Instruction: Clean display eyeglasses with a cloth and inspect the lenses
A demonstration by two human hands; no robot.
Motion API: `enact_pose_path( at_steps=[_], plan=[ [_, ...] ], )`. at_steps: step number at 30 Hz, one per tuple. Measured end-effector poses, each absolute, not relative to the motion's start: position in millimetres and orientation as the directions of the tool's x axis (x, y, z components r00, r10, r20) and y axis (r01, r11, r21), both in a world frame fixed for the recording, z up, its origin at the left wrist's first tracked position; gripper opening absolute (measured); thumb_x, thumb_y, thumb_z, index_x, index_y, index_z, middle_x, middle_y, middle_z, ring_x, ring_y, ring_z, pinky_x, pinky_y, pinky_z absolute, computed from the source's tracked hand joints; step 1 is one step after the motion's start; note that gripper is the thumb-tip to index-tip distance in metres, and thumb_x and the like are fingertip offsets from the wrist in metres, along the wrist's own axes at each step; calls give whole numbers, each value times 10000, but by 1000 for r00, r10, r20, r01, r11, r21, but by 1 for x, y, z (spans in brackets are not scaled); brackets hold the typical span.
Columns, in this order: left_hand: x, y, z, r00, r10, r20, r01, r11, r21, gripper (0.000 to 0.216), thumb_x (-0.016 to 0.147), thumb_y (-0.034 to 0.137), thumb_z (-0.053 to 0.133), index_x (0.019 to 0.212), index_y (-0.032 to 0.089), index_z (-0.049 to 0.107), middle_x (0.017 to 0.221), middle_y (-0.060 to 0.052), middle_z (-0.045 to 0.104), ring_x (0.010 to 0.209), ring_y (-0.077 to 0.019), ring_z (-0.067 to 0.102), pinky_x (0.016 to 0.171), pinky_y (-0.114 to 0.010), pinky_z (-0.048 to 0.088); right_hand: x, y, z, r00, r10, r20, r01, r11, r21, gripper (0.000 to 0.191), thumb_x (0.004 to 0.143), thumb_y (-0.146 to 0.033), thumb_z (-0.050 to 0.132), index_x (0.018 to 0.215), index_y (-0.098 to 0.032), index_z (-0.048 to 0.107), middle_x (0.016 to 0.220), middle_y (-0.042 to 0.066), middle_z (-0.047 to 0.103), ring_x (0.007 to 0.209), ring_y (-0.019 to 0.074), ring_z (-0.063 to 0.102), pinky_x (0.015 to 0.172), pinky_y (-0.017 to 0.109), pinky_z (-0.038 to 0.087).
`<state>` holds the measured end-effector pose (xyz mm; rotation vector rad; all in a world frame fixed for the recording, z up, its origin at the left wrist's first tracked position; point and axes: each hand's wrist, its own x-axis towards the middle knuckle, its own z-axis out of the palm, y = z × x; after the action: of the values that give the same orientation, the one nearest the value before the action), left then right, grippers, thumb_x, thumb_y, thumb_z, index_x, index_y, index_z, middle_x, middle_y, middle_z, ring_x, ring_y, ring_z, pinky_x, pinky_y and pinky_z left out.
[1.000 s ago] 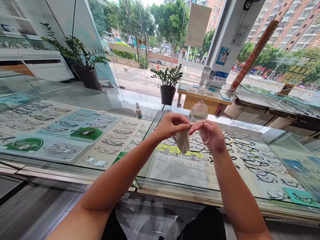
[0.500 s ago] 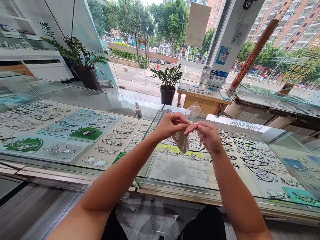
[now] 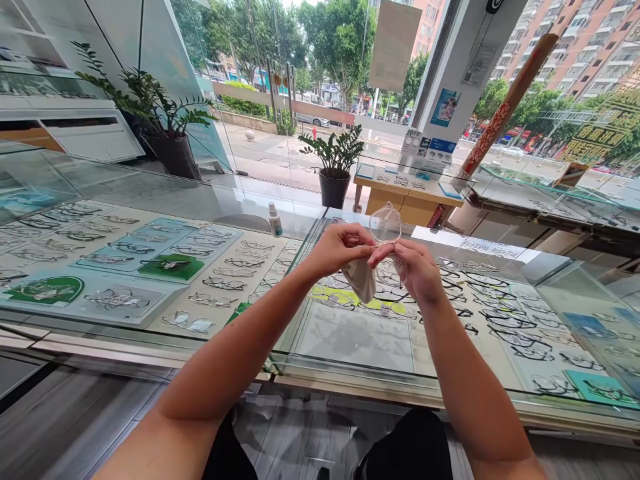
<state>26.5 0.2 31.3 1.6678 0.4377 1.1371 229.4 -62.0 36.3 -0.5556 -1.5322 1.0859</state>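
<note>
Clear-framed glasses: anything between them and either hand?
Left hand: only the pale cloth, pinched in its fingers and hanging beside the glasses; whether it wraps the frame is too small to tell. Right hand: nothing visible, it grips them directly. The spray bottle stands clear, off to the left.

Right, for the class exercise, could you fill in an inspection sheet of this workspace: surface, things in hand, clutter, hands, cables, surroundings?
Surface: long glass-topped display counter, with rows of eyeglass frames beneath the glass.
Things in hand: thin-rimmed, clear-lensed glasses; pale beige fabric cloth, hanging down.
Clutter: small white spray bottle, upright, left of the hands.
Hands: left hand pinches the cloth; right hand holds the glasses.
Cables: thin dark lines on the white pillar; cannot tell whether cables.
Surroundings: dark-potted leafy plant and light wooden table beyond the counter; green trees outside.
</note>
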Motion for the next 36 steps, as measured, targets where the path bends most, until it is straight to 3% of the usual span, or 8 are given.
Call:
enact_pose_path(
  at_steps=[9,14,17,22,32,36],
  plan=[
    [26,1,30,515,756,405,-182,-366,913,426,798,530,982,849,147,804,825,-52,765,747,-144,673,651,-251,476,230,-63,39,-234,838,493,-218,449,-867,345,1026,-447,666,928,-206,893,895,93,830,915,275,743,972,445,598],
    [25,1,32,572,722,388,-169,-360,918,410,838,519,954,958,149,823,897,-72,788,784,-160,688,670,-265,474,232,-62,41,-187,846,499,-210,462,-862,344,1023,-456,668,913,-206,877,898,95,824,927,282,748,1007,464,597],
    [23,-1,35,567,686,455,-106,-487,867,340,871,472,920,970,163,821,924,-73,793,815,-168,675,720,-290,484,234,-62,43,-128,856,501,-210,471,-857,343,1009,-473,690,890,-207,872,875,92,817,919,283,757,1001,470,609],
    [22,-3,39,581,570,581,86,-753,653,227,931,418,833,886,198,803,892,-54,762,855,-185,626,732,-309,427,240,-61,46,-63,843,533,-231,508,-830,335,1019,-472,700,899,-216,881,874,84,815,906,274,767,942,456,627],
    [13,6,37,534,567,627,145,-792,593,339,998,480,756,802,203,761,905,-74,785,866,-203,686,771,-328,470,252,-60,50,49,810,584,-227,579,-783,323,1038,-393,650,899,-225,888,911,76,815,902,247,743,951,417,605],
    [13,8,36,448,635,629,137,-745,653,362,980,520,772,832,191,737,852,-62,767,808,-182,659,736,-307,477,256,-56,50,67,805,589,-224,587,-778,335,1042,-406,639,897,-227,882,905,76,814,905,250,745,960,420,602]
  ],
)
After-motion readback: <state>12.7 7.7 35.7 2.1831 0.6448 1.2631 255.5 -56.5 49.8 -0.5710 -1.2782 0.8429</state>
